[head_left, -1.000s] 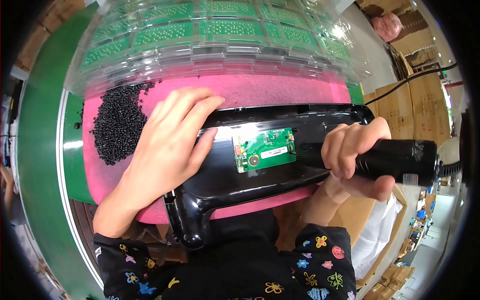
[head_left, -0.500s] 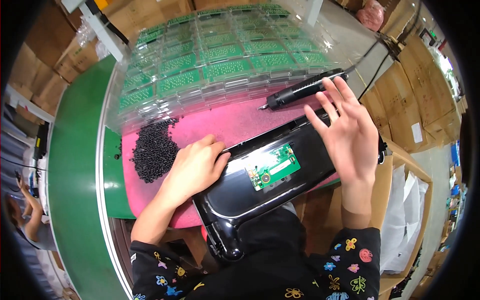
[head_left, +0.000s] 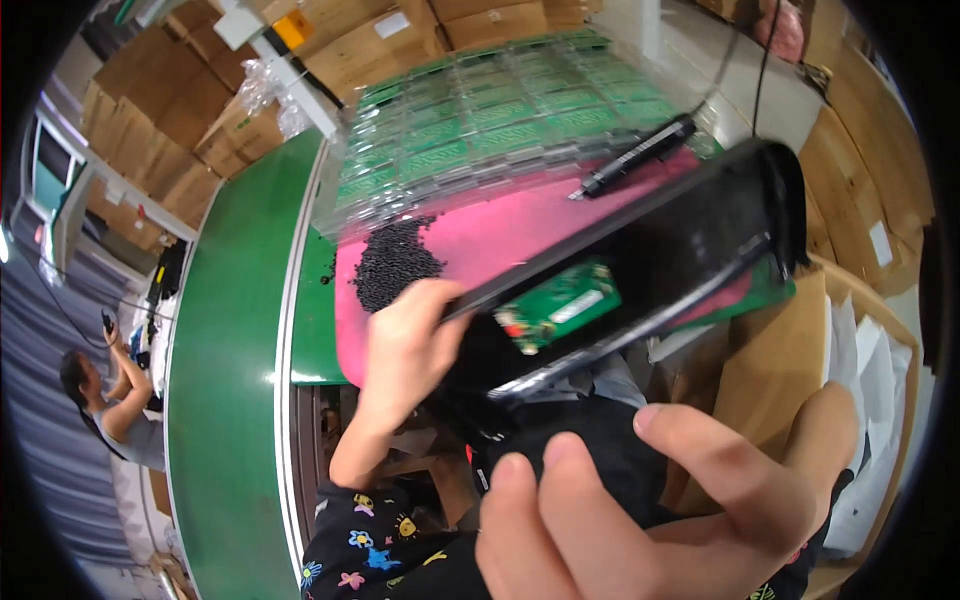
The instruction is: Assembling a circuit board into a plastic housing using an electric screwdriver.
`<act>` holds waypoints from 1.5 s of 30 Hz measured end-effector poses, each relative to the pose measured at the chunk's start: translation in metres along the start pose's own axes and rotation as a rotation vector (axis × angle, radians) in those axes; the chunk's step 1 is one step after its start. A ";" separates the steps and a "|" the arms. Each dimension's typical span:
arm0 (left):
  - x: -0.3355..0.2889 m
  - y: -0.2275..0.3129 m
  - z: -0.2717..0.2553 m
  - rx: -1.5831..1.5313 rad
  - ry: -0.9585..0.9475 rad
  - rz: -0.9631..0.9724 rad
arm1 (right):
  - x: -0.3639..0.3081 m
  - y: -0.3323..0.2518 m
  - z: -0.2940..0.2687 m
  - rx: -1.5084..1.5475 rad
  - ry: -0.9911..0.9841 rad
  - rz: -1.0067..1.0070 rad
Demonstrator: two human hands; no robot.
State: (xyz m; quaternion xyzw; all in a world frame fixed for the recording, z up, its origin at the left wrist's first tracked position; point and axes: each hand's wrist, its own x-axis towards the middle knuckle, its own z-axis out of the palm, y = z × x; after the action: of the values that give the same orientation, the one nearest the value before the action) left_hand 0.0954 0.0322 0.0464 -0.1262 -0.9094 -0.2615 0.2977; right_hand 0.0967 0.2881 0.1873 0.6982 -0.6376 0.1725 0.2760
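My left hand (head_left: 410, 345) grips the left end of a glossy black plastic housing (head_left: 680, 235), its fingers closed over the far edge. The housing is tilted, its right end raised above the pink mat (head_left: 490, 235). A green circuit board (head_left: 560, 310) sits inside it, towards the left. Close to the camera at lower right is my right hand (head_left: 680, 510), fingers apart and slightly bent, with nothing seen in it. Beyond the housing, a black electric screwdriver (head_left: 640, 158) lies on the mat. Left of it is a pile of small black screws (head_left: 395, 265).
Clear plastic trays of green circuit boards (head_left: 500, 110) are stacked at the mat's far side. A green bench surface (head_left: 225, 380) runs along the left, with another person (head_left: 125, 400) beyond. An open cardboard box with white sheets (head_left: 860, 350) stands at right.
My right hand has come from the housing's right end down and close to the camera. The housing's right end has risen, while my left hand keeps hold. The whole view has shifted.
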 end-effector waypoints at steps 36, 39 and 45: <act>-0.013 -0.292 -0.144 -0.339 0.889 -0.236 | -0.648 -0.131 -0.122 -0.532 0.039 2.604; 0.004 -0.305 -0.138 -0.244 0.903 -0.203 | -0.645 -0.115 -0.090 -0.176 0.084 2.526; 0.001 -0.333 -0.141 -0.052 0.968 -0.156 | -0.594 -0.114 -0.108 0.128 0.392 2.503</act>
State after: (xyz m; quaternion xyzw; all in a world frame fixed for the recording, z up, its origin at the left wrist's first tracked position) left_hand 0.0341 -0.3221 0.0105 0.0711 -0.6665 -0.3341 0.6627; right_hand 0.1452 0.8299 -0.0989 -0.4050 -0.7984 0.4451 -0.0199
